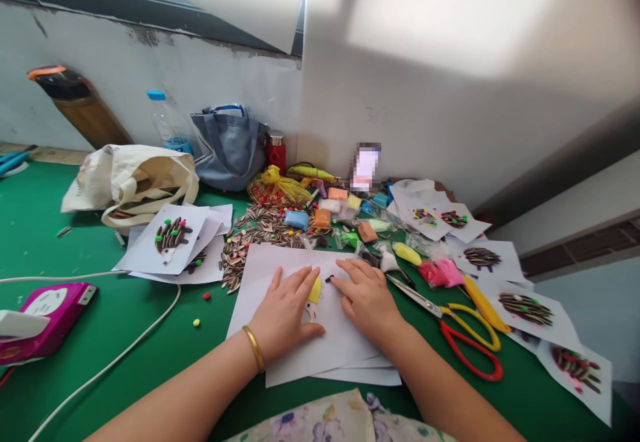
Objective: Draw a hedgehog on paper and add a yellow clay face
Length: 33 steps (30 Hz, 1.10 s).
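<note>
A white sheet of paper (300,362) lies before me on a small stack, with a yellow clay shape (315,290) and a small drawn or stuck-on face below it. My left hand (287,305) rests flat on the sheet with spread fingers, partly covering the yellow shape. My right hand (367,302) is also on the paper, its fingers stretched out. One of its fingertips touches or nearly touches a small black clay piece (329,279). Neither hand appears to grip anything.
Sunflower seeds (235,255) and coloured clay blocks (323,219) lie beyond the sheet. Scissors (445,312) and a yellow cutter (485,302) are at right, near finished seed hedgehog pictures (530,309). More pictures (170,239), a cable (145,329) and a pink power strip (55,315) sit left.
</note>
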Available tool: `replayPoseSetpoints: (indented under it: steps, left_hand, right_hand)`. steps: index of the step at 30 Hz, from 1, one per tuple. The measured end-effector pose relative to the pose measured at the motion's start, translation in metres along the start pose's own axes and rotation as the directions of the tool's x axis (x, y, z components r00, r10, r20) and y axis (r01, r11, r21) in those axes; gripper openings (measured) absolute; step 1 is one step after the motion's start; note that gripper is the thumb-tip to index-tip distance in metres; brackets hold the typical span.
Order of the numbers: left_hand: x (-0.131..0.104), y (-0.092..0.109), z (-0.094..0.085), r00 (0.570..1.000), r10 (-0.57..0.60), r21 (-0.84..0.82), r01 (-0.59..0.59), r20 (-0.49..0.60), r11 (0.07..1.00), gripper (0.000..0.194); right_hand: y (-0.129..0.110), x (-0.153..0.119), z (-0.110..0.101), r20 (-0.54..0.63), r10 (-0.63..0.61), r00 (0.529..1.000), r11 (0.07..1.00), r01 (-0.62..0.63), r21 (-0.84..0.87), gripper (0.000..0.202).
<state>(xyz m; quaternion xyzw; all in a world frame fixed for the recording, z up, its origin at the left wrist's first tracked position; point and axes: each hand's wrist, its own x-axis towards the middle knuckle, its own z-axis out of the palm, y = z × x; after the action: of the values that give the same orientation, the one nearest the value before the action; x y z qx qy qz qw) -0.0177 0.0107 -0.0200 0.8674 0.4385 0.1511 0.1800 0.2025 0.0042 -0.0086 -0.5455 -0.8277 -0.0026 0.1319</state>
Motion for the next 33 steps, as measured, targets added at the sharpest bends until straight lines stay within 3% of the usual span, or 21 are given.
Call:
replayPoseSetpoints:
  steps: [10,14,20,33]
  left_hand:
    - [0.0,0.0,0.0,1.0,-0.002,0.001,0.002,-0.001,1.0,0.105]
    - [0.0,0.0,-0.001,1.0,-0.001,0.0,0.001,0.004,1.0,0.104]
    - [0.001,0.0,-0.002,1.0,0.001,-0.011,-0.001,-0.022,1.0,0.099]
    - [0.007,0.002,-0.014,0.981,0.006,-0.053,-0.017,-0.196,0.998,0.025]
  right_hand:
    - [-0.001,0.01,0.012,-0.058,0.033,0.998,0.998,-0.031,0.048,0.042]
    - [0.002,0.015,0.016,-0.045,0.039,0.998,0.997,-0.036,0.062,0.029]
    - [0.003,0.014,0.007,-0.097,0.046,0.994,0.986,-0.03,0.164,0.011]
    - [-0.014,0.005,0.004,-0.054,-0.09,0.994,0.926,0.103,0.363,0.008]
